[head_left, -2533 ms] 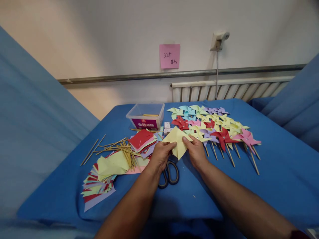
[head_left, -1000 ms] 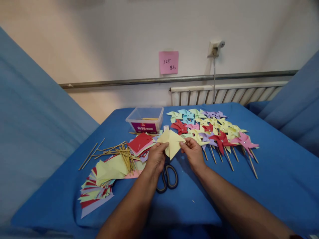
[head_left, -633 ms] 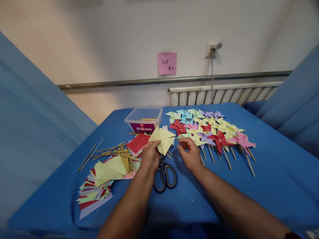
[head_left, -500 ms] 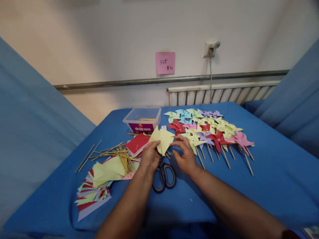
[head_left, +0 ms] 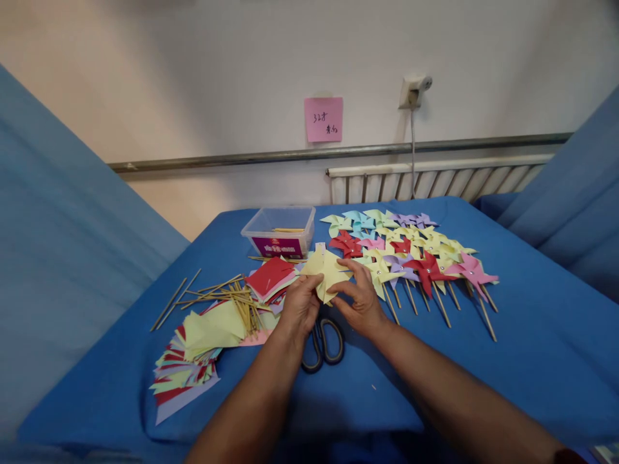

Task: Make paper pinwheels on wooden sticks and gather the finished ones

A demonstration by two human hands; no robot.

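A yellow paper [head_left: 327, 273], folded into points, is being held up just above the blue table [head_left: 532, 361], near its middle. The left hand [head_left: 300, 307] is pinching the paper's lower left edge between thumb and fingers; the right hand [head_left: 358, 303] is closing on its right side, fingers curled over the top edge and thumb underneath. Both hands are gripping the paper, close together.

Directly below the hands, scissors [head_left: 323, 343] are lying with their black loops toward the person. To the left, a red paper stack [head_left: 269, 277] is sitting just beside the paper, then a scatter of sticks [head_left: 227, 294] and a fanned pile of cut sheets [head_left: 193, 354] reaching toward the table's left edge. Behind the paper a clear box [head_left: 281, 231] is standing. To the right, finished pinwheels [head_left: 416, 254] are filling the far half — their sticks pointing toward the person. The nearer right part of the table, out to its edge, is lying bare — blue cloth only.
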